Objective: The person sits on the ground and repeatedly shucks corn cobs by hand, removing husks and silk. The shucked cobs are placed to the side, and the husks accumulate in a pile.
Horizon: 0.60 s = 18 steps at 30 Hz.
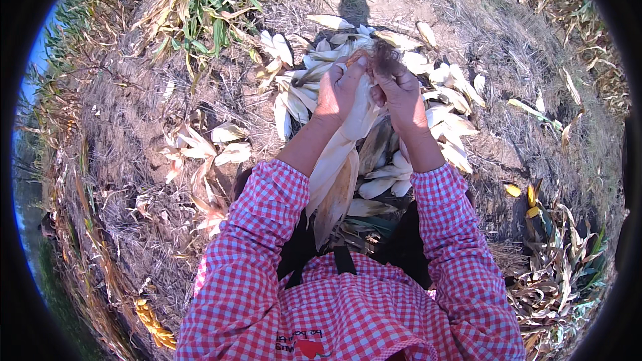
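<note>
Both hands are raised in front of me over a pile of pale corn husks point(454, 133). My left hand point(342, 87) grips the tip end of a husk-covered corn ear point(362, 110), whose long peeled husk leaves point(333, 175) hang down towards my lap. Right beside it, my right hand point(398, 91) has its fingers closed on the tuft of brown corn silk point(386, 58) and the husk at the same end. The kernels of this ear are hidden by husk and fingers. Red-and-white checked sleeves cover my forearms.
Green and dry corn stalks point(215, 5) lie at the upper left. Loose dry husks point(200, 145) are on the ground at left. Bare yellow cobs point(532, 195) lie at right, and a row of cobs point(154, 323) at lower left. Dry leaves point(546, 281) are heaped at lower right.
</note>
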Tool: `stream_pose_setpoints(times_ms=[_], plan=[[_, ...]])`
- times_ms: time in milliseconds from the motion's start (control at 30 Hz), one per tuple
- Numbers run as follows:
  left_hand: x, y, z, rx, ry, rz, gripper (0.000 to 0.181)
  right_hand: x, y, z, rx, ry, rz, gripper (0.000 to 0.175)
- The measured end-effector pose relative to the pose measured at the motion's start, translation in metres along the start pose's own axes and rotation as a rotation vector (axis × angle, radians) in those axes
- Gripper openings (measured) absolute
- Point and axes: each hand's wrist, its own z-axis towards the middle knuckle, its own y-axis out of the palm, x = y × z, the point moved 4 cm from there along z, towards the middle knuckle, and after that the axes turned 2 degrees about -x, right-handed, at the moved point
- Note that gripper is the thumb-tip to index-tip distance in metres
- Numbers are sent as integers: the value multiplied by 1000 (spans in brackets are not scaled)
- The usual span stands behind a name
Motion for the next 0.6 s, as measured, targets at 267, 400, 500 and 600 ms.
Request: stream_pose_setpoints(times_ms=[267, 400, 500, 600], plan=[[-1, -13, 6, 15, -5, -307, 37, 1, 4, -12, 19, 167, -38, 29], [7, -69, 26, 373, -25, -647, 40, -4, 11, -27, -284, 154, -320, 38], [22, -125, 27, 495, -4, -652, 43, -12, -20, -22, -164, 140, -284, 38], [26, -151, 24, 487, -4, -788, 44, 2, -54, -9, -96, 277, -342, 32]])
